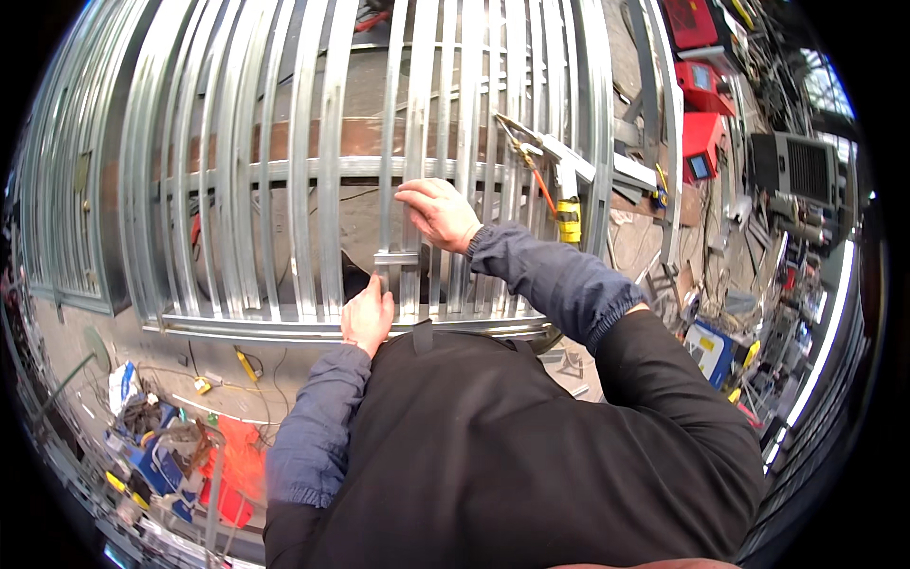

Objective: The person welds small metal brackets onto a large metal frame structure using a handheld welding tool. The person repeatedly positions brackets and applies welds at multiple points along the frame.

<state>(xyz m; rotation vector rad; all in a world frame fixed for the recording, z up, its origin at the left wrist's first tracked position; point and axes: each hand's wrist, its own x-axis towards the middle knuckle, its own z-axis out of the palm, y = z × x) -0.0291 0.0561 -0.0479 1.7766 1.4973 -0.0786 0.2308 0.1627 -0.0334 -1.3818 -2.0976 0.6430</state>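
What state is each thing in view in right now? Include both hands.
Left hand: index finger extended by the short crosspiece; grip unclear.
Right hand: open over the metal bars, fingers loosely bent.
Short crosspiece: lying across the bars; fixed or loose unclear.
Metal bars: side by side, with gaps.
Clamp-like tool: at the bars' right side; open or shut unclear.
Red machines: on or off unclear.

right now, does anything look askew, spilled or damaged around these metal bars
Mildly: a short silver metal piece sits crosswise between the left hand and right hand, while the long silver metal bars nearby run lengthwise. To the right, an orange-handled metal tool lies slanted over the bars. No spill or damage shows clearly.
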